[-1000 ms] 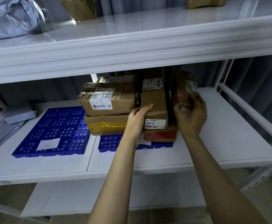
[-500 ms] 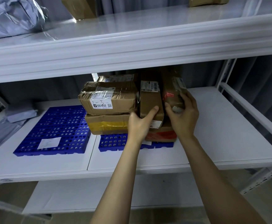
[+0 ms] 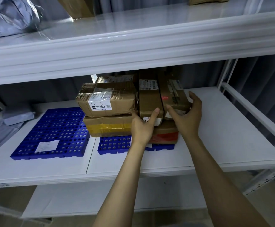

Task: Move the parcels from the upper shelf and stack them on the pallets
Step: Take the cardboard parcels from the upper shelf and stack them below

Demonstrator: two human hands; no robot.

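Several brown parcels are stacked on a blue pallet (image 3: 114,145) on the middle shelf. A labelled parcel (image 3: 107,102) lies on one with yellow tape (image 3: 109,126). To their right, a narrow parcel (image 3: 150,99) and a parcel with red print (image 3: 172,95) stand side by side on a red-taped parcel (image 3: 166,136). My left hand (image 3: 143,126) holds the narrow parcel, thumb on its front and fingers hidden in the gap at its left. My right hand (image 3: 187,115) grips the red-print parcel, thumb in front, fingers round its right side.
A second blue pallet (image 3: 55,133) with a white label lies to the left, with grey mailer bags (image 3: 7,123) beyond it. The upper shelf (image 3: 133,45) carries a grey bag (image 3: 10,15) and brown parcels (image 3: 76,7). White shelf posts (image 3: 223,74) stand at the right.
The two upright parcels have slid left and closed up against each other and the left stack. My hands have come closer together.
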